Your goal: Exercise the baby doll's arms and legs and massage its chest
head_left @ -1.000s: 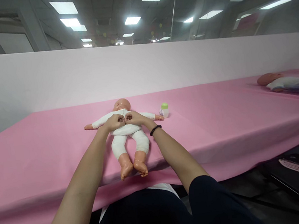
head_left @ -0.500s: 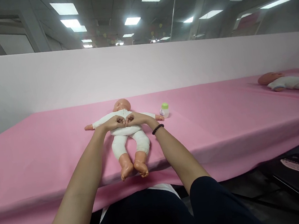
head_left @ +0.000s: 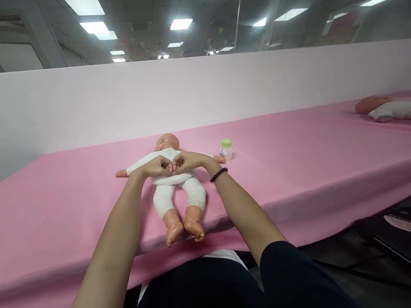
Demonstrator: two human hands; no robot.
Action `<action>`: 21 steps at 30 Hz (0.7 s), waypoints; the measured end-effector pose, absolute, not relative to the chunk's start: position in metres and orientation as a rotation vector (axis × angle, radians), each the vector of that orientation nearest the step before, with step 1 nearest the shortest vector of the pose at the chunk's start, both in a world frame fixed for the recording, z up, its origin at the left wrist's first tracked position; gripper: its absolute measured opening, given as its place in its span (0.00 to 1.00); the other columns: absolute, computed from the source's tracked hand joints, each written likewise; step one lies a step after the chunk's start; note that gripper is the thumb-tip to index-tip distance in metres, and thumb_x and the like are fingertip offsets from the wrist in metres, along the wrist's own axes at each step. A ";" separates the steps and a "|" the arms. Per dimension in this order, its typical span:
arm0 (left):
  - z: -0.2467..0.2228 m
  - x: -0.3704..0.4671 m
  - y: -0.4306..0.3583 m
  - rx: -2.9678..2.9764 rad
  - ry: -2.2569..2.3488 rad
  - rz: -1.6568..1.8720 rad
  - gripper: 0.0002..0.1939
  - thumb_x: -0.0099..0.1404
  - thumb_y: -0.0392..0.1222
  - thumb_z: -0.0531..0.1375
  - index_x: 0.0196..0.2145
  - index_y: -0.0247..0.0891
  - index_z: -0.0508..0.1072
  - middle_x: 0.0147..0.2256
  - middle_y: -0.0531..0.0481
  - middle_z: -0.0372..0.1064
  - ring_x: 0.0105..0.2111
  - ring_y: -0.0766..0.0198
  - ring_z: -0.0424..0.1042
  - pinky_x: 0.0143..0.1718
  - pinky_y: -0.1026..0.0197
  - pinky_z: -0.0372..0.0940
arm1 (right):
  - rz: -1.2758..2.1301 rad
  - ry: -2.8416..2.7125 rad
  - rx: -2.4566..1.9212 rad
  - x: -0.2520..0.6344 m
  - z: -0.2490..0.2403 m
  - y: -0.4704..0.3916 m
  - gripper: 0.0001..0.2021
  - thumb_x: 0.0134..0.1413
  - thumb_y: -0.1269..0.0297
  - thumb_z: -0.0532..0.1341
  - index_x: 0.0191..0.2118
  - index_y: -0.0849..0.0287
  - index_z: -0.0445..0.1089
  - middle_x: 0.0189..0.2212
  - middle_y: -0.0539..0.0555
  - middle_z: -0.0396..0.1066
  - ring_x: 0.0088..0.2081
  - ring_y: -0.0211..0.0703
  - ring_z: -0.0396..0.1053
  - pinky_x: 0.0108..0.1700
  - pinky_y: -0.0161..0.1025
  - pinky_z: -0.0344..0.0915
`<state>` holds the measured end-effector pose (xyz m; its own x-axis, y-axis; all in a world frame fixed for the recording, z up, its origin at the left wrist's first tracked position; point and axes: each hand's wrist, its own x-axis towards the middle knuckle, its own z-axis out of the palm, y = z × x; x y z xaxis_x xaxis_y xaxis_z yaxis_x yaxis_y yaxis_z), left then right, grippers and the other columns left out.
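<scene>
doll (head_left: 173, 178) lies face up on the pink table cover (head_left: 304, 162), long axis running straight away from the person: feet at the near edge, slightly over it, head at the far end. its arms are spread out left and right, crosswise to the body.

both hands sit on the doll's chest, directly ahead of the person and on the body's midline. left hand (head_left: 158, 166) comes in from the left, right hand (head_left: 186, 161) from the right, and they meet knuckle to knuckle over the chest. neither is nearer; they're symmetric about the doll's axis.

hand state: both curled narrow, fingers folded in toward the palm and pressed down onto the white suit. can't tell whether they pinch the fabric or just rest on it.

both forearms are stretched out nearly straight, converging in a v toward the chest. black bead bracelet (head_left: 218, 174) on the right wrist.

small bottle with green cap (head_left: 226, 149) stands just past the doll's hand on the right side, near but apart. a second doll (head_left: 394, 108) lies far off on the right end of the table.
</scene>
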<state>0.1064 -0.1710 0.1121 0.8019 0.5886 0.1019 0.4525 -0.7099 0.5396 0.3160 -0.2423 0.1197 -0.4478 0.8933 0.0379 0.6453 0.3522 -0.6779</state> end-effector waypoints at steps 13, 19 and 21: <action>0.114 0.106 -0.170 2.547 0.744 0.156 0.14 0.54 0.55 0.70 0.31 0.42 0.79 0.28 0.52 0.67 0.29 0.62 0.60 0.28 0.59 0.52 | 0.914 -2.284 -1.302 0.315 0.123 -0.246 0.07 0.43 0.66 0.69 0.32 0.57 0.79 0.32 0.49 0.76 0.35 0.39 0.66 0.39 0.36 0.59; 0.111 0.106 -0.167 2.521 0.710 0.189 0.10 0.56 0.49 0.65 0.30 0.41 0.78 0.27 0.52 0.64 0.29 0.62 0.59 0.28 0.59 0.52 | 0.895 -2.245 -1.314 0.315 0.123 -0.246 0.07 0.44 0.68 0.67 0.33 0.57 0.79 0.30 0.48 0.73 0.34 0.39 0.63 0.36 0.36 0.57; 0.111 0.106 -0.166 2.502 0.701 0.223 0.10 0.58 0.50 0.64 0.31 0.42 0.78 0.29 0.52 0.65 0.30 0.62 0.61 0.29 0.60 0.54 | 0.902 -2.202 -1.285 0.316 0.123 -0.246 0.09 0.44 0.69 0.66 0.35 0.57 0.79 0.32 0.49 0.73 0.36 0.40 0.64 0.38 0.36 0.58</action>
<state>0.1055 -0.1663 0.1111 0.8520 0.5232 0.0160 0.4361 -0.7263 0.5313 0.3160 -0.2461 0.1226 -0.4754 0.8787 0.0426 0.5965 0.3575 -0.7186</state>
